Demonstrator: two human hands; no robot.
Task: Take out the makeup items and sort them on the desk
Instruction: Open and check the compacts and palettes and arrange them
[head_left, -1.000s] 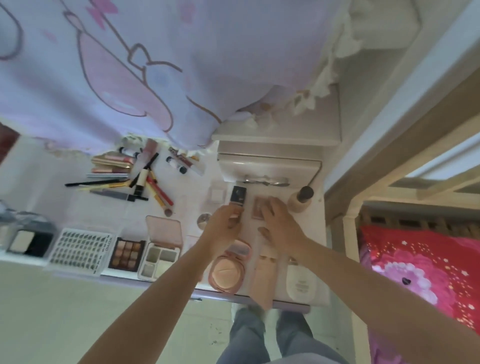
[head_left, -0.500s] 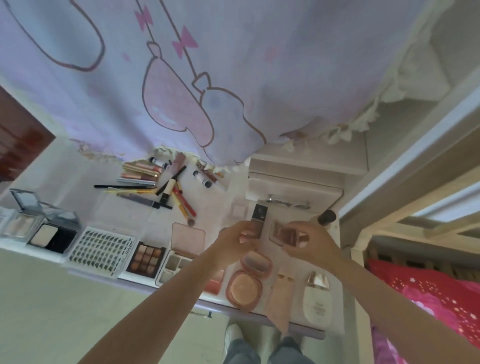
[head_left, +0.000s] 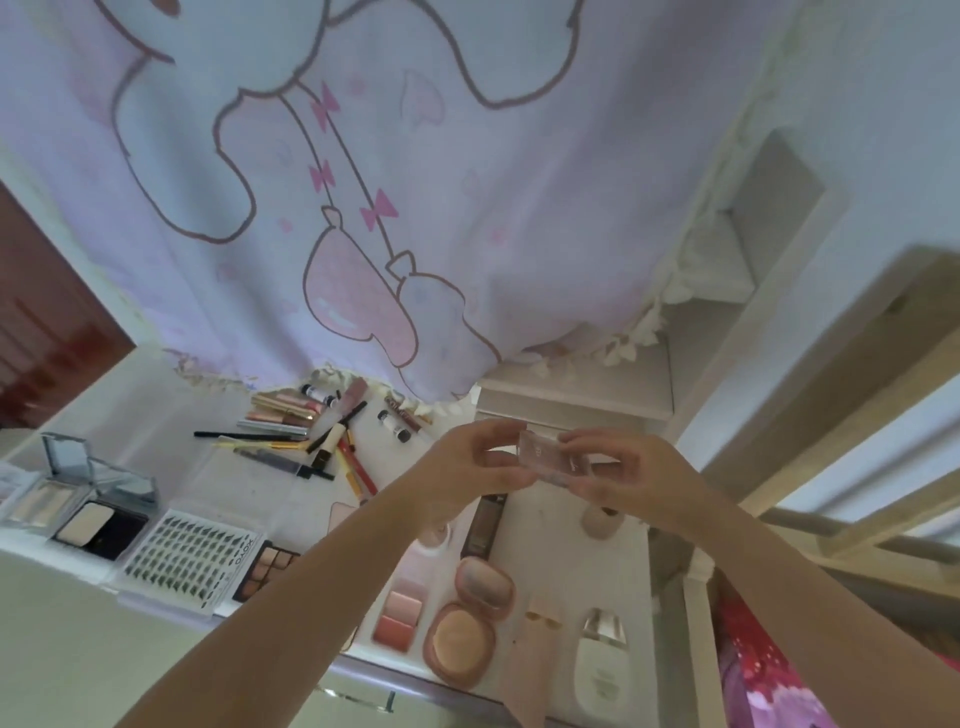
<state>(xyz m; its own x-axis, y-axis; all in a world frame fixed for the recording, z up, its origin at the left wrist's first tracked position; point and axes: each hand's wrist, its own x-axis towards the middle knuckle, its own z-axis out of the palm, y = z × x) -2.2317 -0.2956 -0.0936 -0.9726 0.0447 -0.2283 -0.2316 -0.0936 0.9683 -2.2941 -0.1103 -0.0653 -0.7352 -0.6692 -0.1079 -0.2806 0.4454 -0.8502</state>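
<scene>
Makeup items lie sorted across the white desk (head_left: 156, 415), while one small clear compact case (head_left: 553, 460) is held up above it, between both hands. The person's left hand (head_left: 470, 467) pinches the case's left end with curled fingers and thumb; the right hand (head_left: 623, 467) grips its right end the same way. Below the hands, near the front edge, sit an open round powder compact (head_left: 460, 642), a pink blush palette (head_left: 400, 613) just beside it, and a white bottle (head_left: 602, 670) further right. To the left lie an eyeshadow palette (head_left: 270, 566), a false-lash tray (head_left: 189, 564) and open powder cases (head_left: 98, 525). Pencils and lip tubes (head_left: 311, 431) are grouped at the back, under a pink-printed curtain (head_left: 363, 182).
</scene>
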